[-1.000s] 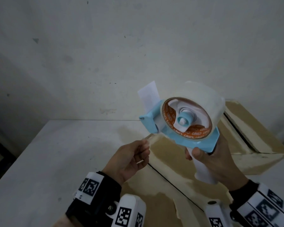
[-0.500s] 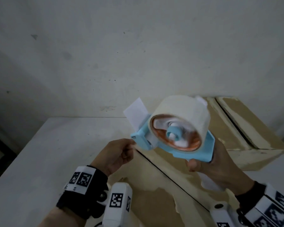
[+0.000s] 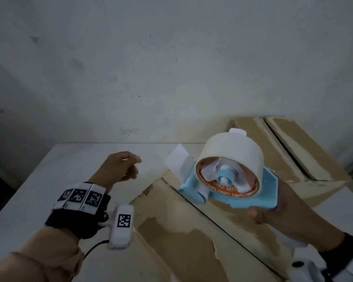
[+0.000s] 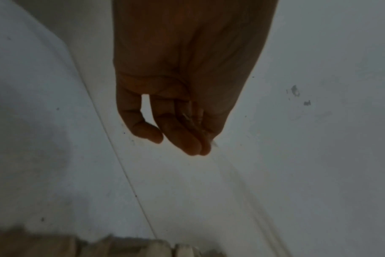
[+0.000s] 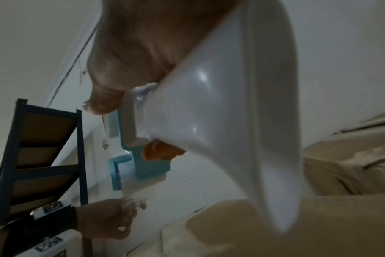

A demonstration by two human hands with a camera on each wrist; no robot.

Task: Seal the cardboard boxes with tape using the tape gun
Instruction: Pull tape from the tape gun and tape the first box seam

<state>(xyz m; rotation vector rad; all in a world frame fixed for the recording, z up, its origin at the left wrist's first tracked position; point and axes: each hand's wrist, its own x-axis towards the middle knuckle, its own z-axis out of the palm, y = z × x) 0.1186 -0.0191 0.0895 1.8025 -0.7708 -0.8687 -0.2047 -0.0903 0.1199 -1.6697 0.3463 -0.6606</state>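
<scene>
Blue-bodied and loaded with a pale roll, the tape gun (image 3: 230, 180) sits in the head view at about 3 o'clock, held above the near cardboard box (image 3: 183, 231). My right hand (image 3: 281, 212) is wrapped round its white handle from below. A clear strip of tape (image 3: 151, 166) runs from the gun's front toward 9 o'clock, where my left hand (image 3: 118, 169) pinches its end between thumb and fingertips, above the white table (image 3: 29, 190). A second cardboard box (image 3: 293, 151) lies at 2 o'clock against the wall, its flaps closed with a dark seam between them.

From the left wrist, my left hand (image 4: 182, 83) hangs over the table (image 4: 44, 139), fingers drawn together at the tips, with a shiny wrinkled bit of tape (image 4: 195, 120) against them (blurred).

From the right wrist, my right hand (image 5: 143, 52) grasps the white handle of the tape gun (image 5: 220, 121), thumb on its blue frame. At 7 o'clock my left hand (image 5: 108, 219) holds the crumpled tape (image 5: 133, 197) end. Dark shelving (image 5: 40, 165) stands at 9 o'clock, and box cardboard (image 5: 253, 231) fills 5 o'clock.
</scene>
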